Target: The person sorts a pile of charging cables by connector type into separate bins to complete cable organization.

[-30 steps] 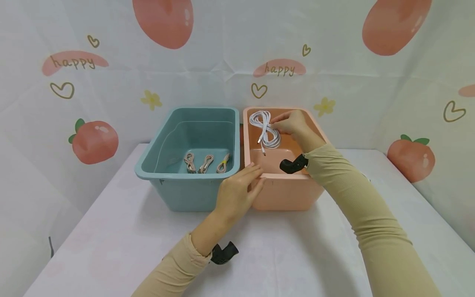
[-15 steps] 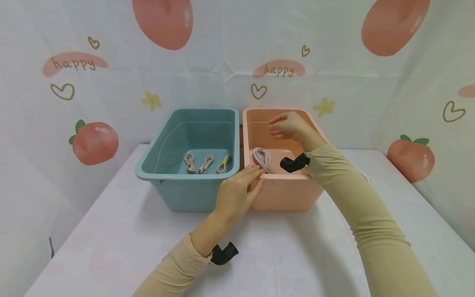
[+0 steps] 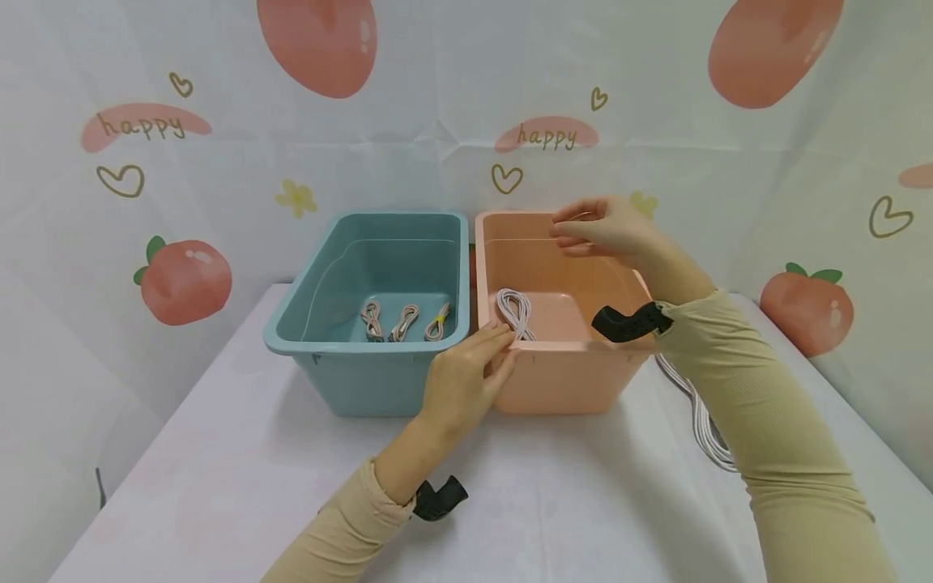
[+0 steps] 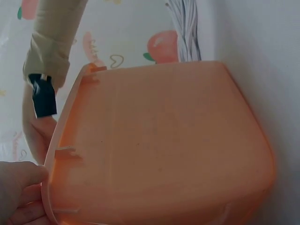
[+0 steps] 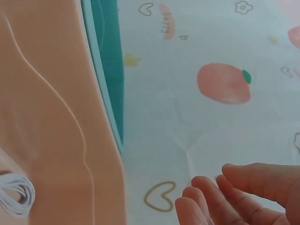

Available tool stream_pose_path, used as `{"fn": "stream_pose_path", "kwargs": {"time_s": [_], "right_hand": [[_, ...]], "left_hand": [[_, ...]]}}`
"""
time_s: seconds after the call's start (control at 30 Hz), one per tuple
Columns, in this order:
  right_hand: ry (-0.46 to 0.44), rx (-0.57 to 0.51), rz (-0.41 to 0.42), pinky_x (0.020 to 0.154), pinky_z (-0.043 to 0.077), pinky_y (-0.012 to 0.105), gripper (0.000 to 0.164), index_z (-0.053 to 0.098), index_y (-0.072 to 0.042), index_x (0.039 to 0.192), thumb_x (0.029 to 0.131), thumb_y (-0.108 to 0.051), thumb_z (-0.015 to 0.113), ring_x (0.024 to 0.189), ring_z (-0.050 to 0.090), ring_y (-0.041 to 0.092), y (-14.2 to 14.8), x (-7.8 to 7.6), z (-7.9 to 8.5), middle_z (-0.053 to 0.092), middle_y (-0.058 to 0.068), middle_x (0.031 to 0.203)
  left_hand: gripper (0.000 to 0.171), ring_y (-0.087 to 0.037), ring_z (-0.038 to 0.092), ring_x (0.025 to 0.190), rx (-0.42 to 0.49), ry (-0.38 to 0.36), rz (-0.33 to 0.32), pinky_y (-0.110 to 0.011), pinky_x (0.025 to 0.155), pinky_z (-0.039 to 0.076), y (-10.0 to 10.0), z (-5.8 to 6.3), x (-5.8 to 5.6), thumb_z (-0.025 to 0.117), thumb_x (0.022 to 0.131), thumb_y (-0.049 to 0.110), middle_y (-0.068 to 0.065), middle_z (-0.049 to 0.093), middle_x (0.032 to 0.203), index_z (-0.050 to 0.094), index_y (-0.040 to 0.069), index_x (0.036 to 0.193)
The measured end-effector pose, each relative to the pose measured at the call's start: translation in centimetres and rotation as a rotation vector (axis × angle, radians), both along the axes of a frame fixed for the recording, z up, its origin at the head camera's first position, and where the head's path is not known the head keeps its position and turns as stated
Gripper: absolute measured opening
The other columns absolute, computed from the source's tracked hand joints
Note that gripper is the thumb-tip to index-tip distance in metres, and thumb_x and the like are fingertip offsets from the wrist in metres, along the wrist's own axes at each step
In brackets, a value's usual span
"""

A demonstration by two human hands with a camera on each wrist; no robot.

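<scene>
My left hand (image 3: 459, 385) holds the front left corner of the peach-orange plastic bin (image 3: 561, 376), fingers over the rim and thumb against the outer wall. The left wrist view shows its fingertips (image 4: 35, 173) at the bin's rim. My right hand (image 3: 612, 231) hangs above the back right of this bin with nothing in it, fingers loosely bent and apart from the thumb, as the right wrist view shows the hand (image 5: 243, 194). A coiled white cable (image 3: 515, 313) lies inside the bin at its front left.
A blue-green bin (image 3: 364, 364) stands left of the orange one, with several small tied cables (image 3: 404, 322) on its floor. More long white cables (image 3: 703, 429) lie on the table right of the orange bin, partly behind my right sleeve. A printed cloth (image 3: 408, 105) hangs behind.
My right hand let go of the coiled white cable, which dropped into the orange bin. The hand then moved up and right, uncovering the cables on the table. My left hand stayed put.
</scene>
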State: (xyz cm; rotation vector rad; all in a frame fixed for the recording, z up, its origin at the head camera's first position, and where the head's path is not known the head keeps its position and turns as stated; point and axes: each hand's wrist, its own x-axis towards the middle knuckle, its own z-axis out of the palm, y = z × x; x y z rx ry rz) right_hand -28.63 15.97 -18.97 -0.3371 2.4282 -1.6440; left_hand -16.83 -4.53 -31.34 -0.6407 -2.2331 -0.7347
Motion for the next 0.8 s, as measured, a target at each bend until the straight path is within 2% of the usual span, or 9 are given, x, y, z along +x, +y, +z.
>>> {"fn": "stream_pose_path", "kwargs": {"time_s": [0.17,0.4,0.6,0.8], "right_hand": [[0.046,0.038,-0.011,0.073,0.056,0.016,0.023,0.057,-0.005,0.11,0.092,-0.02,0.058,0.077,0.065,0.001,2.3,1.4,0.0,0.066,-0.017,0.085],[0.066,0.015,-0.046,0.073,0.056,0.017,0.008,0.061,-0.018,0.099,0.091,-0.019,0.06,0.08,0.065,0.0,5.8,3.0,-1.0,0.068,-0.018,0.085],[0.087,0.063,-0.089,0.073,0.055,0.017,0.008,0.063,-0.028,0.094,0.092,-0.022,0.059,0.082,0.064,-0.002,8.7,4.2,-2.0,0.067,-0.022,0.086],[0.094,0.092,-0.105,0.072,0.055,0.015,0.01,0.062,-0.029,0.097,0.093,-0.022,0.057,0.083,0.064,-0.004,11.2,5.3,-3.5,0.066,-0.024,0.089]], "left_hand": [[0.021,-0.016,0.067,0.103,0.002,0.013,0.004,-0.03,0.082,0.056,0.0,0.0,0.0,0.069,0.083,0.018,-0.005,0.072,0.107,0.073,0.007,0.101],[0.021,-0.015,0.067,0.104,-0.005,0.01,0.01,-0.029,0.082,0.056,0.0,0.0,0.1,0.069,0.083,0.019,-0.004,0.072,0.108,0.073,0.008,0.101],[0.022,-0.015,0.067,0.104,-0.006,0.004,0.007,-0.029,0.083,0.056,-0.1,-0.1,0.0,0.069,0.084,0.018,-0.005,0.071,0.108,0.073,0.007,0.102],[0.021,-0.015,0.067,0.104,-0.005,0.006,0.007,-0.029,0.082,0.056,-0.1,-0.1,-0.1,0.069,0.084,0.018,-0.005,0.071,0.108,0.073,0.007,0.102]]}}
